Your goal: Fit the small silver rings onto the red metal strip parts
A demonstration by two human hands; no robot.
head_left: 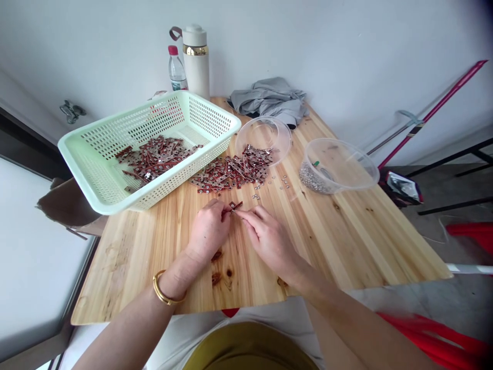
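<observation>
My left hand (211,226) pinches a small reddish-brown strip (235,206) with metal rings in it, held just above the wooden table (162,267). Close against that strip are the fingertips of my right hand (265,234), pressed together; what they hold, if anything, is too small to make out. A pile of similar brown strips (234,169) lies beyond my hands. Several tiny silver metal pieces (256,197) are scattered beside the pile.
A pale green basket (154,198) holding more strips stands at the left. To the right sits a clear tub (339,169) of small metal pieces. Behind are a round clear lid (283,139), grey cloth (269,97), a plastic bottle (177,69) and a white flask (198,72).
</observation>
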